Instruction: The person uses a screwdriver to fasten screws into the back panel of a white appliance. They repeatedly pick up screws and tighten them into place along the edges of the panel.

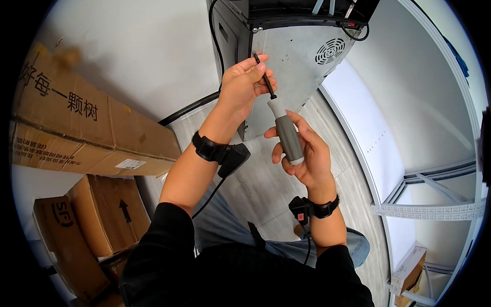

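Observation:
A screwdriver [289, 137] with a thick grey handle and a black shaft slants across the middle of the view. My left hand [239, 88] pinches its shaft between thumb and fingers, not far from the tip. Around the handle, the fingers of my right hand [313, 156] are loosely curled. The tip meets or nearly meets the left edge of a grey metal panel [289, 66] on a black-framed machine; whether it sits in a screw is too small to tell. Two shiny screw heads [258, 29] show at the panel's upper left corner, and a round vent [330, 51] at its right.
Large cardboard boxes [128, 123] stand along the left wall. A black cable [219, 46] hangs beside the machine's left side. White metal shelving [429, 210] rises at the right, with a small box [409, 268] low on it. Wood-look floor [245, 192] lies below my hands.

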The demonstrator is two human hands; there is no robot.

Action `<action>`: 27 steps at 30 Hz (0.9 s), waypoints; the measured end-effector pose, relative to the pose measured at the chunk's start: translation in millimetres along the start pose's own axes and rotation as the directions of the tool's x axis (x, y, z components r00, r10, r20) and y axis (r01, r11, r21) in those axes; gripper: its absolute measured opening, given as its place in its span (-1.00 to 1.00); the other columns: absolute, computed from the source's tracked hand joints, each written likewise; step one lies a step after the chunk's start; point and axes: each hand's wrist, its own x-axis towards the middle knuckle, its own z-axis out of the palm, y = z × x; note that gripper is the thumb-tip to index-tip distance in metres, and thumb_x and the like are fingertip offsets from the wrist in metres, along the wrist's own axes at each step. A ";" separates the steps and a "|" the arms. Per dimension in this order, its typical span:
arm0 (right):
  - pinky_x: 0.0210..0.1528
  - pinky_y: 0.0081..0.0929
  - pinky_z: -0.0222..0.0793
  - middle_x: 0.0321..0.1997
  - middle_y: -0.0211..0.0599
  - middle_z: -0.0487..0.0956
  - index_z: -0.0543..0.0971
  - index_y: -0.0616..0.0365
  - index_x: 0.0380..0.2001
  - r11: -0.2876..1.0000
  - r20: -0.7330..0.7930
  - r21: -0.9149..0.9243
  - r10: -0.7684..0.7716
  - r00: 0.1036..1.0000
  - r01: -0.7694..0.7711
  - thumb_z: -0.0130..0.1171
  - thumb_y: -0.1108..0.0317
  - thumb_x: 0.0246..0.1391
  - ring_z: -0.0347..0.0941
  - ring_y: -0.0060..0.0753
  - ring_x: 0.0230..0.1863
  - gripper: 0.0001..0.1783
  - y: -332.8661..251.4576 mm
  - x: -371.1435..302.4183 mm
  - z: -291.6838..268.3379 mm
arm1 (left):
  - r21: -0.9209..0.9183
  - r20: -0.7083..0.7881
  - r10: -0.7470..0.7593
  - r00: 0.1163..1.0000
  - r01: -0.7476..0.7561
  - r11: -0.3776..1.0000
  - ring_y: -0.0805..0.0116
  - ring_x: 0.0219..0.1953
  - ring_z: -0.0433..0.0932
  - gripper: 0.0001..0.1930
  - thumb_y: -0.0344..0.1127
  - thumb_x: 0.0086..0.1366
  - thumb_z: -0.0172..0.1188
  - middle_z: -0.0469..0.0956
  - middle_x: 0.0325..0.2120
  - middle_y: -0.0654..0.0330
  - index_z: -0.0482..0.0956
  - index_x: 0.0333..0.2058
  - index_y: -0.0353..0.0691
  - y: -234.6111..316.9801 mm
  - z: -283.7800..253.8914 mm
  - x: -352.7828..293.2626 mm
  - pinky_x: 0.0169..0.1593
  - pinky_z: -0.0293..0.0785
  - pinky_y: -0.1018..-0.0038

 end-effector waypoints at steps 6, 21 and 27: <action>-0.61 -0.63 0.35 -0.16 -0.16 0.50 0.28 0.18 0.07 0.962 -0.164 -0.261 -0.129 0.978 0.083 0.02 0.50 0.08 0.49 -0.45 -0.37 -0.56 18.4 8.2 -2.8 | -0.009 -0.001 -0.019 1.000 0.019 1.000 0.44 -0.42 0.55 -0.67 -0.32 0.32 0.03 0.52 -0.41 0.22 0.39 0.00 -0.37 3.6 1.3 -2.7 -0.28 0.54 0.47; -0.61 -0.64 0.33 -0.16 -0.13 0.52 0.28 0.16 0.09 0.995 0.046 0.072 0.061 0.997 -0.064 0.01 0.43 0.09 0.49 -0.43 -0.33 -0.55 19.2 11.0 -10.6 | 0.082 0.000 0.005 1.000 -0.005 0.997 0.50 -0.45 0.52 -0.70 -0.36 0.31 0.07 0.52 -0.45 0.24 0.44 -0.03 -0.37 3.2 -4.0 -2.1 -0.31 0.54 0.54; -0.58 -0.63 0.35 -0.20 -0.23 0.51 0.32 0.18 0.05 0.950 -0.195 -0.284 -0.185 0.963 0.125 0.06 0.50 0.04 0.46 -0.50 -0.37 -0.54 36.2 17.6 -11.1 | 0.094 -0.029 0.012 1.000 -0.009 0.996 0.49 -0.44 0.52 -0.70 -0.34 0.30 0.09 0.52 -0.44 0.25 0.46 -0.04 -0.36 3.0 2.6 -3.9 -0.30 0.53 0.55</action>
